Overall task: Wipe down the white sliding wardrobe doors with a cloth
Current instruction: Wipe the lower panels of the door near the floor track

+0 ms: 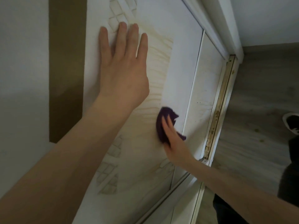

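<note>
The left hand lies flat and released, bracing the wardrobe door. The right hand, fingers extended, presses the purple cloth lower on it. Risk: the ungripped cloth slips, or pressure shifts the sliding door.

Left hand flat on door, high up. Right hand lower and to its right, pressing cloth onto same door near its edge. Neighbouring door right of that edge, then track, then floor with shoe.
</note>
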